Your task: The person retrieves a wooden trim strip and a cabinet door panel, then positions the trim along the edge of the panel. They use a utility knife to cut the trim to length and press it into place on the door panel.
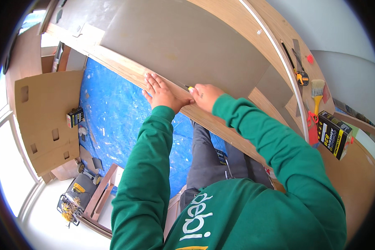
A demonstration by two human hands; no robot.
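My left hand [164, 95] lies flat on a long wood-grain strip [121, 68] along the near edge of a grey-brown panel [175, 41]. Its fingers are spread and its thumb points toward my right hand. Close beside it, my right hand [207, 97] is closed around a small yellow utility knife [190, 88]. The thin dark tip of the knife points up and left over the edge where strip and panel meet. Most of the knife's handle is hidden inside my fist.
At the right on the wood-grain board are a pencil [286, 54], tape measure [303, 78], paintbrush [317, 93], red scissors [311, 118] and black-yellow can [334, 135]. Below spreads a blue sheet [112, 121]; cardboard [50, 112] and a grey tool case [85, 187] stand left.
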